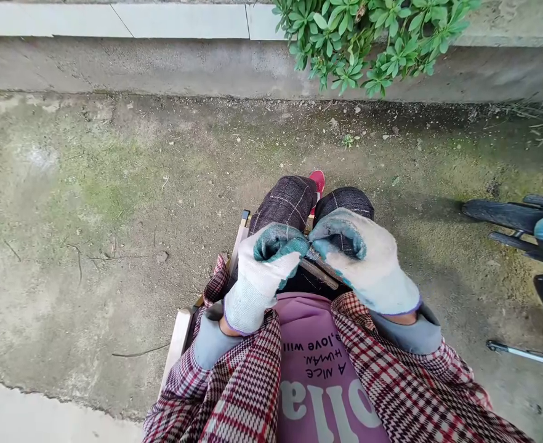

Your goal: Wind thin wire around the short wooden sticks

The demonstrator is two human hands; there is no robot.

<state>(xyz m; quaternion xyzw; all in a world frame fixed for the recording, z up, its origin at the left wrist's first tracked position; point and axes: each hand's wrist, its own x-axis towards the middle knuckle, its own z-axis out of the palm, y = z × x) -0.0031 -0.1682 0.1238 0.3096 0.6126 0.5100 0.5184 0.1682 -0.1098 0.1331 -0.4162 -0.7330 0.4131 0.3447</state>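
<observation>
Both my hands wear white knitted gloves with teal-coated palms and fingers. My left hand [274, 255] is closed in a pinch, its thumb and fingertips pressed together above my lap. Opposite it, my right hand [357, 249] is also curled into a pinch, fingertips almost meeting the left ones. A small bluish-grey bit [314, 253] shows between the fingertips, too small to name. Just below the hands, a brown, stick-like piece [320, 274] lies slantwise over my lap, partly hidden by the right glove. I cannot tell whether either hand touches it.
I sit on a chair with a metal frame [176, 338]. Around it is bare, mossy ground [114, 178] with a few twigs. A low concrete ledge [160, 64] runs ahead, with a leafy bush [368, 37] over it. A wheeled vehicle [506, 215] stands at the right.
</observation>
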